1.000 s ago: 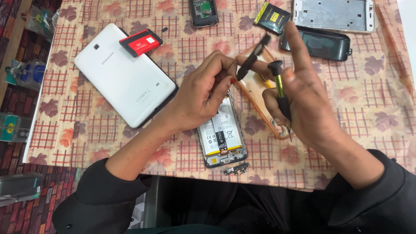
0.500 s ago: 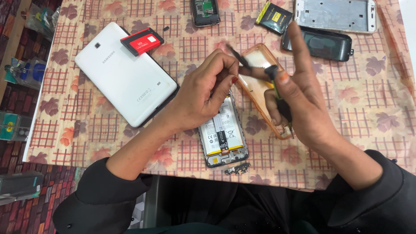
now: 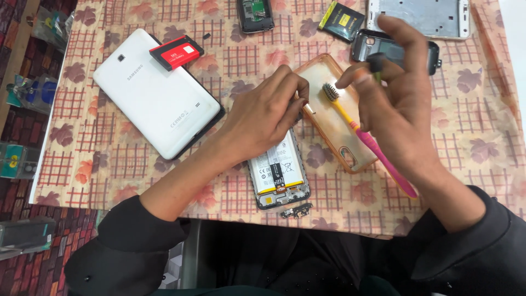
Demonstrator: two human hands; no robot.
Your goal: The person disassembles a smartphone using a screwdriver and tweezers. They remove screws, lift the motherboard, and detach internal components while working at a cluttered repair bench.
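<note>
My left hand (image 3: 263,118) hovers over an opened phone (image 3: 276,172) with its battery exposed. Its fingertips are pinched on a small thin tool (image 3: 309,108); only the pale tip shows. My right hand (image 3: 400,109) is raised over a clear orange-tinted phone case (image 3: 323,77), thumb and fingers closed on a screwdriver (image 3: 376,61) with a black cap. A pink and yellow toothbrush (image 3: 359,134) lies slanted across the case, bristles toward the left hand, its handle running under my right hand.
A white tablet (image 3: 156,101) with a red battery (image 3: 176,53) on it lies at the left. At the back are a small dark phone (image 3: 256,13), a yellow-black battery (image 3: 342,21), a silver frame (image 3: 422,16) and a black shell (image 3: 419,52). A small circuit board (image 3: 296,211) sits by the front edge.
My right hand has lifted and shifted right, uncovering the toothbrush on the case. The left hand has lowered, and the dark thin tool that stuck up from it no longer shows.
</note>
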